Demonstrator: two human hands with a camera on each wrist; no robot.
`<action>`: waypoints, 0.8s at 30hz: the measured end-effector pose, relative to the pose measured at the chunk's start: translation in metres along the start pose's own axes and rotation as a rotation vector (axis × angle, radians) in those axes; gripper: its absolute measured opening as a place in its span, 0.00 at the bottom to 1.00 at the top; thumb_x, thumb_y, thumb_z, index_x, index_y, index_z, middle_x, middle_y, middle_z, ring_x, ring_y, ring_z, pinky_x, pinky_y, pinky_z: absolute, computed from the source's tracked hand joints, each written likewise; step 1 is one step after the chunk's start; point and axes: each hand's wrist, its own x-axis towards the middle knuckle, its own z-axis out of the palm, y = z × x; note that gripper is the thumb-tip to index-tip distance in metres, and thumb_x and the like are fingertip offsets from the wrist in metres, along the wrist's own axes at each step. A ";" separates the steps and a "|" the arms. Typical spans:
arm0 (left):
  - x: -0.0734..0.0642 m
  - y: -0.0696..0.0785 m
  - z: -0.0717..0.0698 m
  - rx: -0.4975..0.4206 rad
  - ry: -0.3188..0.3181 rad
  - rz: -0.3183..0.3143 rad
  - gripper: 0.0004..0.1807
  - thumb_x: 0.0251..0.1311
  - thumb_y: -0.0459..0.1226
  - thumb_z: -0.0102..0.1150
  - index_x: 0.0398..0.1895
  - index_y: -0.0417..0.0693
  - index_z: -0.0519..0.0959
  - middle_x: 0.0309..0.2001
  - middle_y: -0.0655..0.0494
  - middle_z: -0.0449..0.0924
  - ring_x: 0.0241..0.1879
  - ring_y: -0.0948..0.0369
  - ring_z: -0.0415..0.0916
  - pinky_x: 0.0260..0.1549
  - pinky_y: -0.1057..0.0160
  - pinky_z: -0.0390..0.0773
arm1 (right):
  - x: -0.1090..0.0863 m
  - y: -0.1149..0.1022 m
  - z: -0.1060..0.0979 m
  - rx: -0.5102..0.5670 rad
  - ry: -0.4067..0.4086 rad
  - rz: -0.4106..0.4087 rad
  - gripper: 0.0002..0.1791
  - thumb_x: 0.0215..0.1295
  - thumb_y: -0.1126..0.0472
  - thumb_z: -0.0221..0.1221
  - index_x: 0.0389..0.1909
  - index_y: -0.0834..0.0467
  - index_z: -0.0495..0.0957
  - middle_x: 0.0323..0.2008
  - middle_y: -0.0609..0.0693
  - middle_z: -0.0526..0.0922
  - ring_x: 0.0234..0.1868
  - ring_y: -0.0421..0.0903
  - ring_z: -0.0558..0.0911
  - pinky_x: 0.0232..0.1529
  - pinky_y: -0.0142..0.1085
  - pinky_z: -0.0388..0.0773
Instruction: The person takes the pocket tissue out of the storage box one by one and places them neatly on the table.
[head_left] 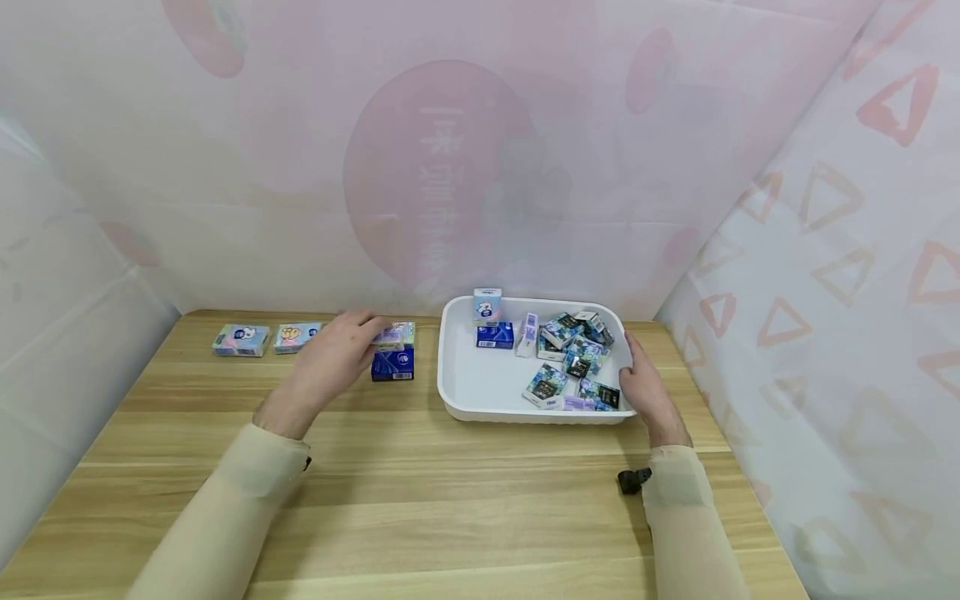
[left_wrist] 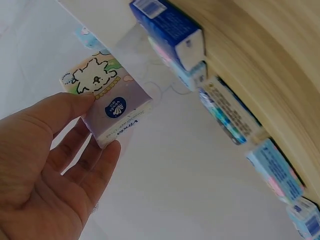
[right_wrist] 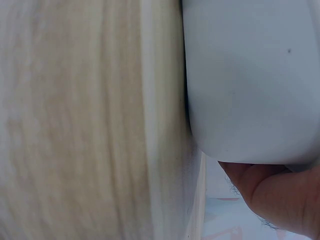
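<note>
Over the wooden table (head_left: 450,508), our left hand (head_left: 337,352) pinches a purple Vinda pack (left_wrist: 106,100), just left of the white tray (head_left: 480,379) our right hand (head_left: 648,390) grips at its right end.

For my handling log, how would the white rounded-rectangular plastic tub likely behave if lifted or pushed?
The white plastic tub looks stiff: its smooth wall shows no sagging by the right hand. Lifted, it might tip rightward, as most small printed packets lie in its right half. Rolling seems unlikely, since it sits broad and low on the wood-grain table.
</note>
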 end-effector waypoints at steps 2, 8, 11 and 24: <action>-0.004 -0.005 0.000 -0.006 0.002 0.001 0.18 0.78 0.25 0.69 0.68 0.36 0.87 0.62 0.38 0.91 0.62 0.37 0.89 0.66 0.36 0.91 | 0.000 0.001 0.000 0.000 0.005 -0.005 0.46 0.86 0.73 0.40 0.99 0.57 0.36 0.95 0.73 0.49 0.94 0.77 0.57 0.96 0.70 0.55; -0.014 -0.020 0.001 -0.005 -0.027 -0.016 0.19 0.79 0.25 0.69 0.69 0.35 0.86 0.63 0.36 0.91 0.64 0.35 0.89 0.68 0.35 0.91 | 0.002 0.001 0.001 -0.001 0.007 -0.015 0.45 0.87 0.73 0.40 0.99 0.59 0.37 0.95 0.73 0.48 0.94 0.77 0.57 0.97 0.69 0.54; -0.018 -0.027 0.002 -0.001 -0.040 -0.032 0.20 0.79 0.25 0.68 0.70 0.35 0.86 0.64 0.35 0.90 0.65 0.35 0.88 0.69 0.33 0.90 | 0.002 0.001 0.001 -0.001 0.004 -0.016 0.45 0.87 0.73 0.40 0.99 0.59 0.37 0.96 0.72 0.48 0.94 0.76 0.56 0.97 0.68 0.54; -0.033 -0.046 0.008 0.033 -0.087 -0.096 0.18 0.78 0.26 0.70 0.67 0.33 0.86 0.61 0.33 0.90 0.59 0.35 0.91 0.63 0.33 0.92 | 0.003 0.003 0.000 -0.022 0.000 -0.005 0.45 0.87 0.73 0.40 0.99 0.58 0.36 0.95 0.72 0.49 0.94 0.77 0.57 0.96 0.69 0.55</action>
